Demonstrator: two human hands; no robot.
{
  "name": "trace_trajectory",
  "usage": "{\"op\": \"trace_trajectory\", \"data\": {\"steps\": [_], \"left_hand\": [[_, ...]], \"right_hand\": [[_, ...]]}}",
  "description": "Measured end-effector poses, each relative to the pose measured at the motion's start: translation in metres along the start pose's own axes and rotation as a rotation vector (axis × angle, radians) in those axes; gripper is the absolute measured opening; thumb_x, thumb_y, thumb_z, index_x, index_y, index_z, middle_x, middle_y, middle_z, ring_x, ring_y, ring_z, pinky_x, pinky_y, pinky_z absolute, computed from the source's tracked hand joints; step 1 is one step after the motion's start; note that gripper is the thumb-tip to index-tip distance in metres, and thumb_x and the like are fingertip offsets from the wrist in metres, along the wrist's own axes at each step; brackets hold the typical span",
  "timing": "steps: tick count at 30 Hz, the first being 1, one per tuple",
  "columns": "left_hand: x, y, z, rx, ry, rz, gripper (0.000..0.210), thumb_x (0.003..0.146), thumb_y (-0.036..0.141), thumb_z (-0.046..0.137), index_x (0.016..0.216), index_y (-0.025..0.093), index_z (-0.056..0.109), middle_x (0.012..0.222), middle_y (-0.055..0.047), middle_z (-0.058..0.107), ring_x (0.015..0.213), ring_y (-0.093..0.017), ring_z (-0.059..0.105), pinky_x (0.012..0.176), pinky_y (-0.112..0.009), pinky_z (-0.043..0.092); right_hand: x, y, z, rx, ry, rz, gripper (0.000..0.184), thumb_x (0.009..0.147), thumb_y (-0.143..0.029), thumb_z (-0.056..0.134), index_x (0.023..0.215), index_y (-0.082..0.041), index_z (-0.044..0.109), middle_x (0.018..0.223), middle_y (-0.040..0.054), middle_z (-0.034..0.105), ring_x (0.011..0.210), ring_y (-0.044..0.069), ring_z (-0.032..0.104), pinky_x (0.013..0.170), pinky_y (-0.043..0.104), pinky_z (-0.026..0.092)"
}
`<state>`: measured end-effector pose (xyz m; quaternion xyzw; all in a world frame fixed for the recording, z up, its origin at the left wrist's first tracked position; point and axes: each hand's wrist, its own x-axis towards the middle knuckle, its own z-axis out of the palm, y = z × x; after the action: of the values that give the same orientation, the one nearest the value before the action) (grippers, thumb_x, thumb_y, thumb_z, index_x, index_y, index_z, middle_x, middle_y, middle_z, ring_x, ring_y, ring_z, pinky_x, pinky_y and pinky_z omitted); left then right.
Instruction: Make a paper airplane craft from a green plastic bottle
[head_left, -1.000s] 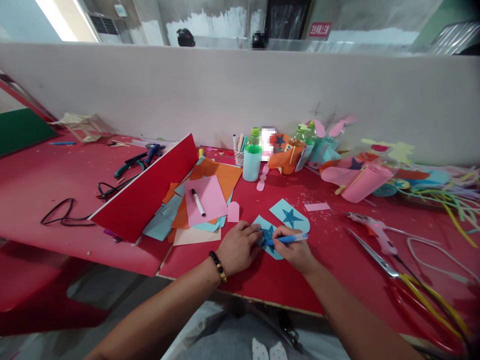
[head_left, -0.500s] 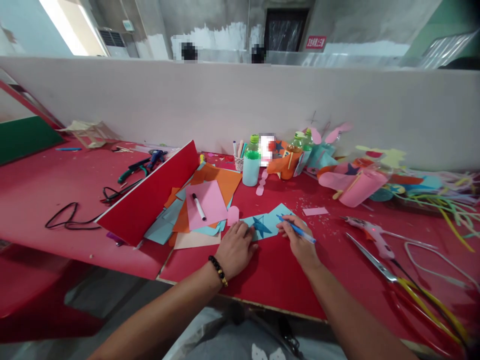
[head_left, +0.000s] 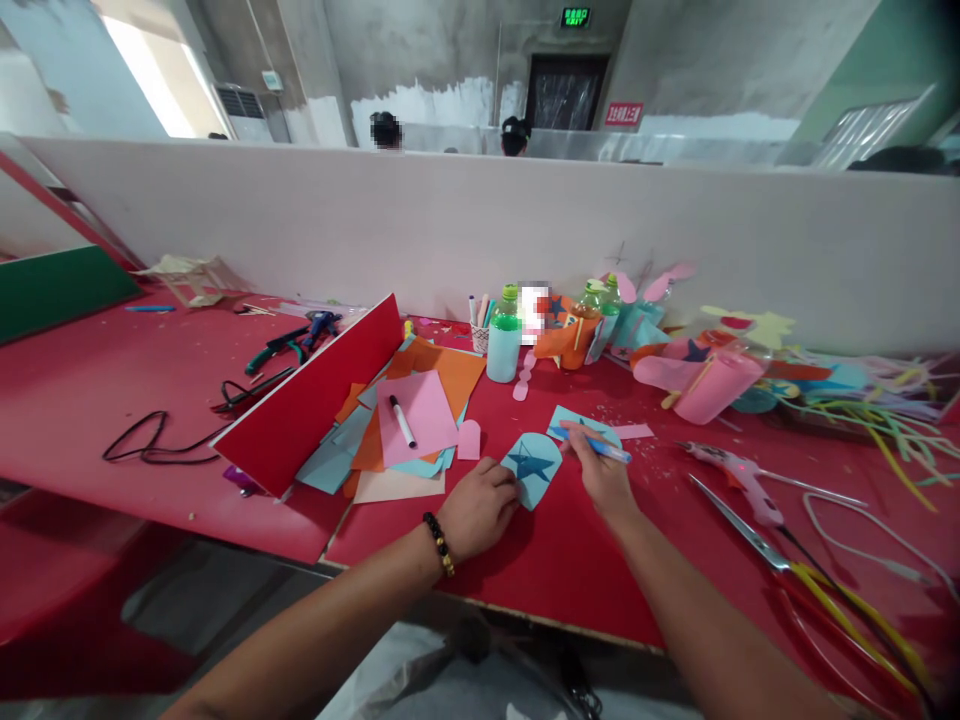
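Observation:
A light blue paper piece (head_left: 535, 484) with a rounded end and a dark blue star on it is held at its left edge by my left hand (head_left: 480, 507), whose fingers are curled together. My right hand (head_left: 604, 482) grips a blue marker pen (head_left: 609, 450), pointing left. Under that pen lies a second light blue paper piece (head_left: 568, 415), also bearing a star, partly hidden by the fingers. Just left of the first piece is a small pink paper piece (head_left: 469, 440).
Coloured paper sheets (head_left: 450, 365) with a black-capped marker (head_left: 402, 421) lie left, beside a leaning red board (head_left: 315, 400). Bottles (head_left: 503, 350) and paper-covered bottle crafts (head_left: 716, 390) stand behind. A pink glue gun (head_left: 739, 472) and large scissors (head_left: 780, 555) are at right.
My left hand has turned the nearer blue piece and drawn it towards me, apart from the other. My right hand still holds the marker over the farther piece. The view has tilted up slightly.

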<state>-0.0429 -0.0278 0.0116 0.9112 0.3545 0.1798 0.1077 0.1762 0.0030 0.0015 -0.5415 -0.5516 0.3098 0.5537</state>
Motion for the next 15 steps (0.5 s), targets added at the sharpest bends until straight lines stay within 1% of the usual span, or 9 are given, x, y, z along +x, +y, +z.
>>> {"op": "trace_trajectory", "data": {"steps": [3,5,7,9,11,12,15], "left_hand": [[0.002,-0.005,0.003,-0.036,0.039,-0.014,0.017,0.091,0.016,0.052,0.096,0.019,0.068,0.099,-0.005,0.062,0.096,-0.02,0.053,0.088,-0.033,0.044],[0.004,-0.009,0.006,-0.045,0.039,-0.021,0.02,0.093,0.017,0.048,0.094,0.019,0.068,0.096,-0.004,0.063,0.093,-0.019,0.054,0.086,-0.032,0.044],[0.007,-0.013,0.009,-0.059,0.031,-0.041,0.023,0.095,0.016,0.045,0.091,0.02,0.068,0.094,-0.004,0.064,0.09,-0.018,0.055,0.086,-0.032,0.044],[0.01,-0.018,0.01,-0.091,0.037,-0.089,0.02,0.093,0.015,0.047,0.09,0.019,0.066,0.096,-0.003,0.064,0.092,-0.017,0.056,0.087,-0.031,0.044],[0.012,-0.02,0.008,-0.115,0.045,-0.146,0.013,0.09,0.016,0.054,0.095,0.019,0.064,0.103,-0.003,0.064,0.097,-0.018,0.056,0.09,-0.03,0.044],[0.012,-0.021,0.007,-0.114,0.045,-0.169,0.014,0.087,0.017,0.057,0.099,0.019,0.063,0.108,-0.003,0.063,0.1,-0.019,0.055,0.091,-0.031,0.044],[0.013,-0.02,0.001,-0.079,0.027,-0.201,0.028,0.082,0.019,0.062,0.109,0.019,0.057,0.121,-0.004,0.06,0.104,-0.021,0.053,0.095,-0.034,0.042]], "right_hand": [[0.008,-0.004,0.016,0.086,-0.092,0.095,0.025,0.08,-0.045,0.061,0.084,-0.021,0.066,0.062,-0.0008,0.06,0.061,0.016,0.058,0.062,0.029,0.049],[0.014,-0.003,0.026,0.11,-0.105,0.136,0.02,0.077,-0.041,0.062,0.077,-0.022,0.061,0.059,-0.002,0.059,0.058,0.016,0.057,0.058,0.028,0.048],[0.018,0.002,0.033,0.105,-0.109,0.145,0.018,0.077,-0.039,0.061,0.074,-0.022,0.057,0.058,-0.002,0.059,0.056,0.016,0.058,0.055,0.027,0.047],[0.018,0.008,0.035,0.093,-0.111,0.146,0.018,0.078,-0.039,0.059,0.073,-0.022,0.055,0.058,-0.0018,0.058,0.057,0.017,0.059,0.054,0.027,0.046],[0.017,0.014,0.034,0.08,-0.124,0.141,0.018,0.079,-0.039,0.059,0.072,-0.022,0.055,0.06,-0.0018,0.057,0.059,0.018,0.06,0.055,0.028,0.047],[0.016,0.016,0.033,0.071,-0.138,0.133,0.018,0.079,-0.039,0.06,0.073,-0.022,0.055,0.062,-0.0017,0.057,0.061,0.018,0.06,0.056,0.028,0.047],[0.015,0.019,0.03,0.033,-0.189,0.082,0.015,0.079,-0.036,0.061,0.075,-0.023,0.056,0.067,-0.0015,0.058,0.064,0.018,0.061,0.061,0.029,0.048]]}}
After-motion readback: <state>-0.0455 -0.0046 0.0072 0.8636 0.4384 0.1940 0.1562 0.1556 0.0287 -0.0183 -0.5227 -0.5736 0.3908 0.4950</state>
